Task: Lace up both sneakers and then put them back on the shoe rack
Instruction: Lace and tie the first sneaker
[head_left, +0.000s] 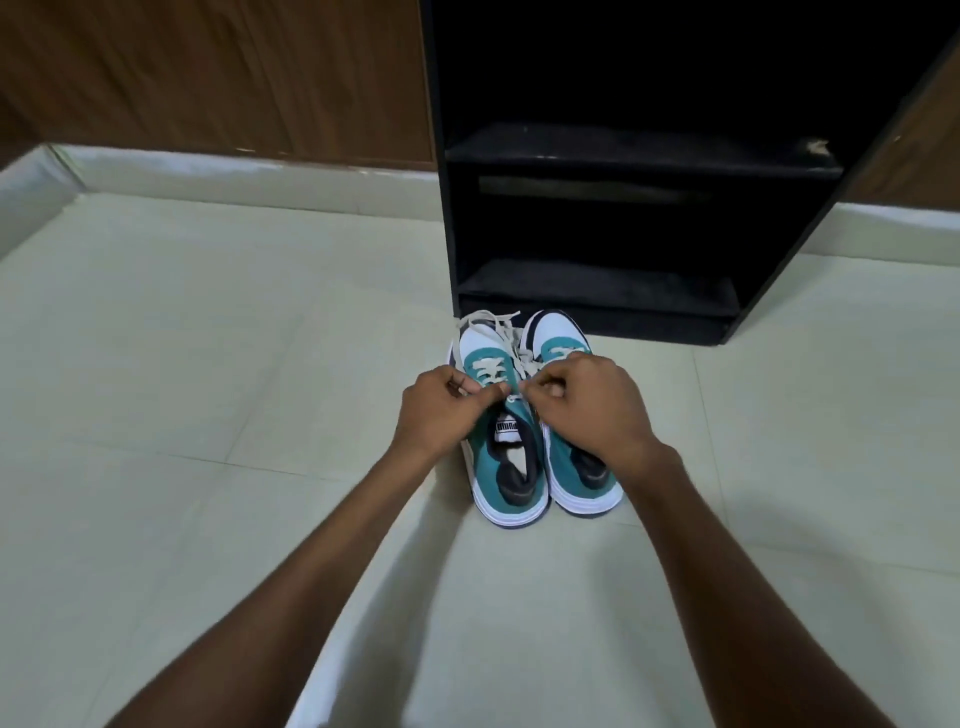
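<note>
Two teal and white sneakers stand side by side on the floor, toes toward the black shoe rack (644, 156). The left sneaker (506, 462) has its off-white lace (488, 325) threaded through the lower eyelets, with loose ends trailing over the toe. My left hand (441, 410) pinches the lace at the sneaker's left side near the tongue. My right hand (587, 402) pinches the lace on the other side and covers much of the right sneaker (563, 467). The right sneaker's lacing is mostly hidden.
The rack stands just behind the sneakers, with two dark shelves that look bare. Pale floor tiles (208, 364) spread to the left and right. A wooden wall panel (208, 67) and a light skirting run along the back.
</note>
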